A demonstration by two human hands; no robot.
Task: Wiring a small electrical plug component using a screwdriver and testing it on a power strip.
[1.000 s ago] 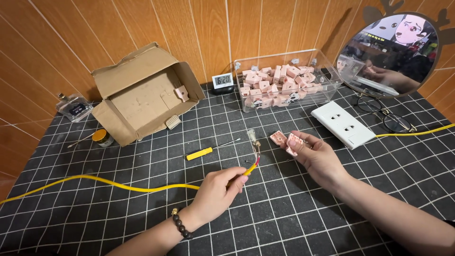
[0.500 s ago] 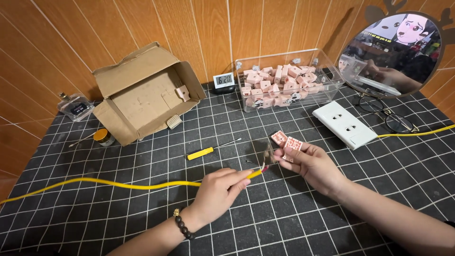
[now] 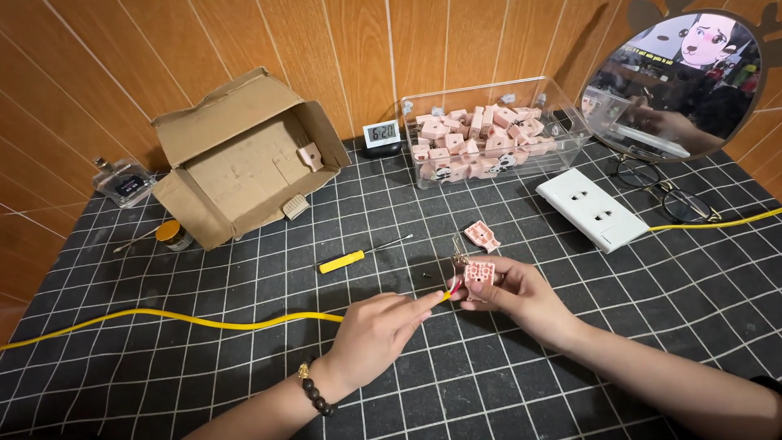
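Note:
My left hand (image 3: 376,329) pinches the end of a yellow cable (image 3: 204,319), whose bare copper strands (image 3: 459,253) stick up beside a small pink plug part (image 3: 479,275). My right hand (image 3: 521,295) grips that pink part just above the black gridded mat (image 3: 570,358). The cable tip touches the pink part's left side. A second pink piece (image 3: 482,235) lies on the mat just beyond my hands.
A yellow-handled screwdriver (image 3: 358,256) lies left of the hands. An open cardboard box (image 3: 244,159), a clear bin of pink parts (image 3: 489,138), a small clock (image 3: 381,134), a white socket plate (image 3: 592,209), glasses (image 3: 664,195) and a round mirror (image 3: 676,77) stand behind.
Both hands have drawn nearer to me and lower. The second pink piece, held by my right hand before, now lies on the mat. The cable end has closed onto the held part.

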